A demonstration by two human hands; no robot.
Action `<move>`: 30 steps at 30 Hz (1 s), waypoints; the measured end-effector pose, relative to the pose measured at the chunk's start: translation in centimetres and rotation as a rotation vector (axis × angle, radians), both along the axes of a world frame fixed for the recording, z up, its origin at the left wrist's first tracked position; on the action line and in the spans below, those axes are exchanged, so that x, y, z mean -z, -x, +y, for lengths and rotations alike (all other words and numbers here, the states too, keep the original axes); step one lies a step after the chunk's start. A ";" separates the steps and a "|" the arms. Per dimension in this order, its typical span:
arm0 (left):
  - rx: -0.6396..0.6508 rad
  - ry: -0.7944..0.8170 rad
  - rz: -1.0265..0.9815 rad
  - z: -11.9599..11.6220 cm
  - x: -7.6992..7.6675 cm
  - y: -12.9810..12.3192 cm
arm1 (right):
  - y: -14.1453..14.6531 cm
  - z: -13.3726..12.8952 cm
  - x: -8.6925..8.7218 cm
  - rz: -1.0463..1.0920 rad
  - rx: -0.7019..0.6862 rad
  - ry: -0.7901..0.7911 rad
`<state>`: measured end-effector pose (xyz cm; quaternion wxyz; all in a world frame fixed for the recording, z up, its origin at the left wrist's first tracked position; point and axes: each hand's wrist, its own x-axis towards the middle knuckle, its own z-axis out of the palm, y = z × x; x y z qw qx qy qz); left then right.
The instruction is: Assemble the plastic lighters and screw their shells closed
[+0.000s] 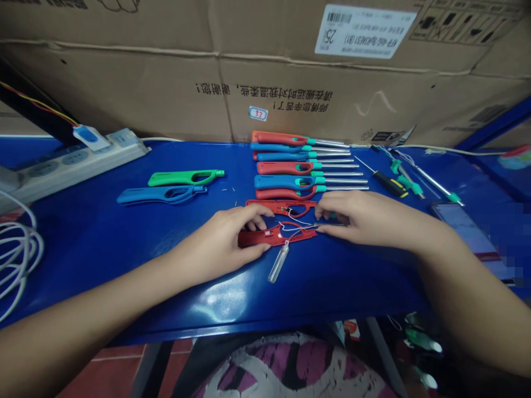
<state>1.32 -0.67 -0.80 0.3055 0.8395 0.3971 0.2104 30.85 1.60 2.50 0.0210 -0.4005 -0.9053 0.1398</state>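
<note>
Head view, left hand (226,236) gripping a red casing half (271,236) on the blue surface (166,298), right hand (354,216) pinching wires (305,226), clear tube (278,263) in front, lighters (281,167) behind, screwdriver (389,183) and phone (462,229) rightward, power strip (68,166) far left.

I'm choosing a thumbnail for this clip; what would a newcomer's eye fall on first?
Probably the row of red and blue handles with silvery rods, at the back middle of the blue table. Nearer, the left hand holds a red half-shell, with a clear tube sticking out toward the person, while the right hand is at the shell's right end, beside thin pale wires.
</note>
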 end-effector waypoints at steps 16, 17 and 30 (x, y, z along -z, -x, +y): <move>-0.026 0.048 -0.037 -2.0 0.6 -1.3 | 6.5 -2.9 4.3 0.438 -0.009 -0.087; -0.024 0.048 -0.033 -2.1 0.5 -1.4 | 6.5 -2.9 4.4 0.456 -0.003 -0.088; -0.001 -0.028 -0.031 -2.5 0.8 -1.6 | 6.8 -3.1 4.6 0.504 -0.050 -0.122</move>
